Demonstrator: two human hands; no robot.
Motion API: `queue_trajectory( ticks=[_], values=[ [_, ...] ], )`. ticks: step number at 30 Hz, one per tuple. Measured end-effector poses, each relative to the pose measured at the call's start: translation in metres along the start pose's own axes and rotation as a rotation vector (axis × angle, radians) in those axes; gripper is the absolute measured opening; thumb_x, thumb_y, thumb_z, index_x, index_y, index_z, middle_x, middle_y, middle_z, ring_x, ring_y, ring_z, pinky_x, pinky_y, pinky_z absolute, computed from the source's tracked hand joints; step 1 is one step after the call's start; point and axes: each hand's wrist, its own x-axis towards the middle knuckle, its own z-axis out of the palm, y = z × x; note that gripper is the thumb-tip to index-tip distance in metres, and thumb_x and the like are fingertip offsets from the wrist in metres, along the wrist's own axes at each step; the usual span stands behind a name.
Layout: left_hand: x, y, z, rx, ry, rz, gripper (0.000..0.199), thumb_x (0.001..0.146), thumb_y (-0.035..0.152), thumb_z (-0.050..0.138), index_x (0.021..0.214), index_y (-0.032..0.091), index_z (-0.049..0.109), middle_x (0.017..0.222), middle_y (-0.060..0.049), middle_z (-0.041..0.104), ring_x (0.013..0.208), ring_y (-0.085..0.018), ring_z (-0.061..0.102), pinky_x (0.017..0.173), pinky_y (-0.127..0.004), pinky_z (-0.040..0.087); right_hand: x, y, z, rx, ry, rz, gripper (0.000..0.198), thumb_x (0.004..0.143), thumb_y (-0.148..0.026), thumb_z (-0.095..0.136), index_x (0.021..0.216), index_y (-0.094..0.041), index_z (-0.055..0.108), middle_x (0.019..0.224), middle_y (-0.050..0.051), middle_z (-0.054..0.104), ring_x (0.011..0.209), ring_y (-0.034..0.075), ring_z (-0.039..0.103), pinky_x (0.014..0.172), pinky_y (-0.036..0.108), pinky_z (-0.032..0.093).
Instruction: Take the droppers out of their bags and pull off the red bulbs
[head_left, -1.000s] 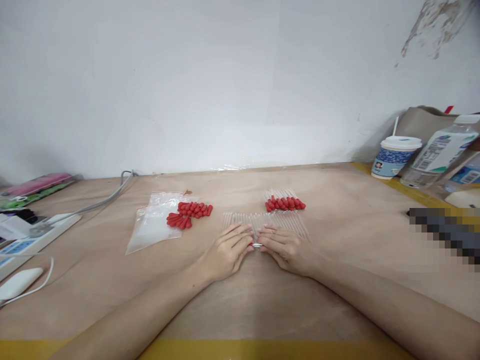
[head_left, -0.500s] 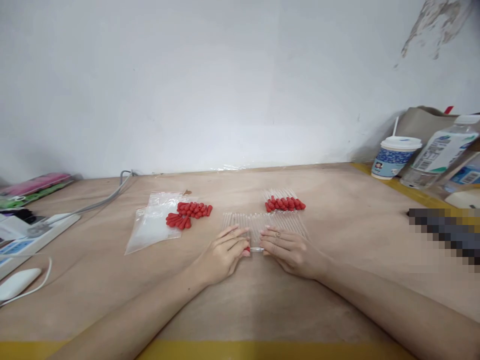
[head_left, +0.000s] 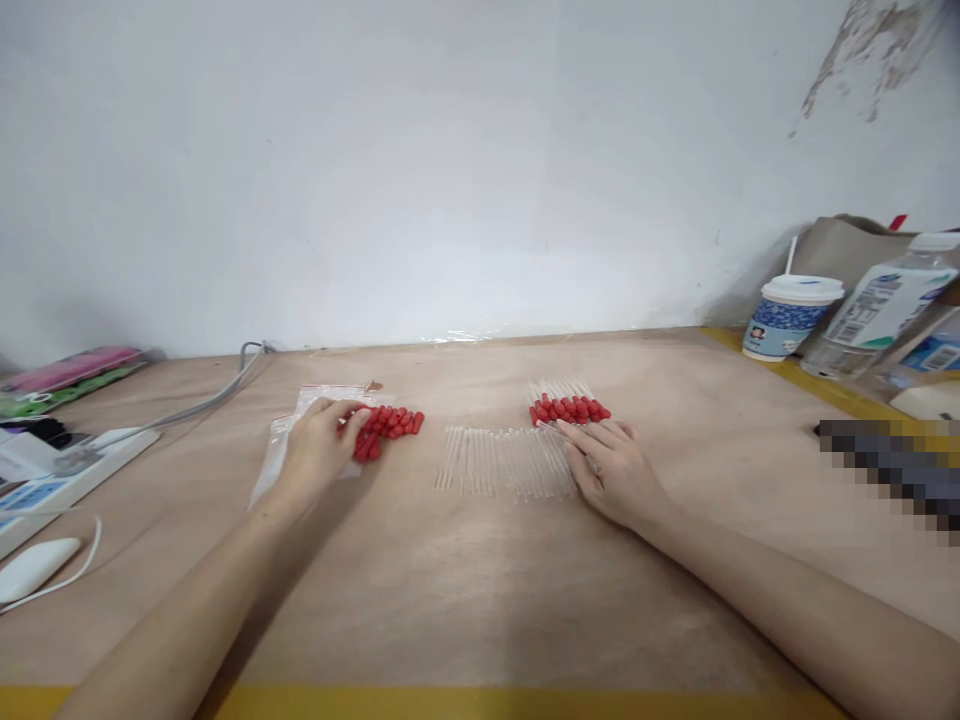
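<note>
My left hand (head_left: pixel 319 442) is at the pile of red rubber bulbs (head_left: pixel 397 421), thumb and forefinger closed about a bulb at its left end. Under that hand lie clear zip bags (head_left: pixel 271 462), partly covered. My right hand (head_left: pixel 616 468) rests at the right end of a row of thin glass dropper tubes (head_left: pixel 502 460), and a slim glass tube (head_left: pixel 551 428) pokes out from its fingertips. Just behind it, droppers fitted with red bulbs (head_left: pixel 571 409) lie side by side, tubes pointing toward the wall.
At the right stand a paper cup with a straw (head_left: pixel 787 318) and a plastic bottle (head_left: pixel 874 310). A power strip (head_left: pixel 82 475), a grey cable (head_left: pixel 202 408) and a white mouse (head_left: pixel 39 568) occupy the left side. Yellow tape (head_left: pixel 480 702) runs along the front edge.
My hands have parted from the middle. The left went left and back to the loose red bulbs; the right moved right and slightly back, uncovering the glass tubes.
</note>
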Motion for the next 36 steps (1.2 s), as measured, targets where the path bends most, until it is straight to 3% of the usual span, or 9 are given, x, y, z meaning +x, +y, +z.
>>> queue_trajectory(
  ticks=[4,7,11,14,17,21,23,30,36],
  values=[
    [0.007,-0.042,0.003,-0.084,-0.151,-0.192,0.017,0.07,0.039,0.062,0.067,0.021,0.062,0.052,-0.001,0.06,0.046,-0.017,0.054,0.042,-0.029,0.038,0.001,-0.003,0.0,-0.029,0.039,0.072,0.018,0.08,-0.018,0.046,0.084,-0.018,0.064,0.069,0.002,0.066,0.066,0.015,0.057,0.075,0.032,0.033],
    [0.006,-0.053,0.009,-0.145,-0.124,-0.175,0.019,0.065,0.039,0.067,0.06,0.023,0.058,0.049,0.001,0.06,0.043,-0.015,0.053,0.041,-0.027,0.036,0.0,-0.003,0.001,-0.06,0.048,0.067,0.016,0.078,-0.016,0.048,0.078,-0.019,0.064,0.07,0.001,0.068,0.068,0.015,0.058,0.077,0.032,0.031],
    [0.006,-0.046,0.008,-0.074,-0.042,-0.093,0.021,0.064,0.042,0.067,0.06,0.023,0.056,0.05,0.001,0.058,0.044,-0.014,0.051,0.043,-0.028,0.035,-0.002,-0.004,0.003,-0.079,0.023,0.034,0.016,0.077,-0.015,0.049,0.08,-0.02,0.064,0.074,0.0,0.069,0.07,0.015,0.058,0.08,0.033,0.03],
    [0.002,-0.025,0.002,0.03,0.143,-0.076,0.019,0.072,0.04,0.06,0.066,0.024,0.055,0.057,0.0,0.056,0.048,-0.013,0.048,0.048,-0.03,0.035,-0.003,-0.004,0.004,-0.069,-0.015,0.015,0.015,0.078,-0.019,0.05,0.083,-0.02,0.065,0.076,0.001,0.069,0.072,0.015,0.057,0.084,0.034,0.029],
    [-0.007,0.006,0.001,0.002,0.261,0.128,0.018,0.077,0.035,0.056,0.065,0.022,0.051,0.059,0.001,0.05,0.057,-0.014,0.048,0.057,-0.031,0.039,-0.004,-0.006,0.004,-0.057,-0.051,0.012,0.015,0.079,-0.024,0.051,0.083,-0.021,0.065,0.077,0.002,0.068,0.075,0.016,0.057,0.088,0.036,0.027],
    [-0.016,0.055,0.015,-0.062,0.074,0.398,0.019,0.079,0.03,0.053,0.064,0.019,0.052,0.063,0.001,0.054,0.066,-0.015,0.05,0.067,-0.033,0.041,-0.002,-0.011,0.003,-0.049,-0.085,0.024,0.018,0.08,-0.033,0.053,0.084,-0.021,0.066,0.077,0.002,0.068,0.076,0.017,0.056,0.088,0.038,0.026],
    [-0.014,0.079,0.026,-0.118,-0.029,0.427,0.014,0.079,0.028,0.053,0.07,0.018,0.055,0.072,-0.002,0.056,0.075,-0.018,0.051,0.07,-0.033,0.041,-0.001,-0.012,0.002,-0.057,-0.084,0.026,0.019,0.079,-0.036,0.054,0.083,-0.022,0.066,0.076,0.002,0.068,0.075,0.018,0.056,0.088,0.038,0.026],
    [0.015,0.147,0.076,-0.239,-0.333,0.328,0.014,0.074,0.032,0.06,0.074,0.018,0.061,0.079,-0.005,0.057,0.085,-0.021,0.052,0.078,-0.035,0.042,-0.001,-0.011,0.001,-0.07,-0.115,0.003,0.026,0.075,-0.044,0.056,0.085,-0.022,0.066,0.08,0.004,0.067,0.079,0.019,0.054,0.088,0.04,0.025],
    [0.03,0.167,0.115,-0.248,-0.404,0.273,0.033,0.064,0.051,0.064,0.07,0.019,0.062,0.077,-0.006,0.06,0.083,-0.024,0.054,0.074,-0.037,0.042,0.001,-0.011,-0.002,-0.037,-0.123,0.012,0.033,0.074,-0.05,0.055,0.088,-0.022,0.065,0.082,0.006,0.065,0.081,0.021,0.054,0.089,0.04,0.026]
  ],
)
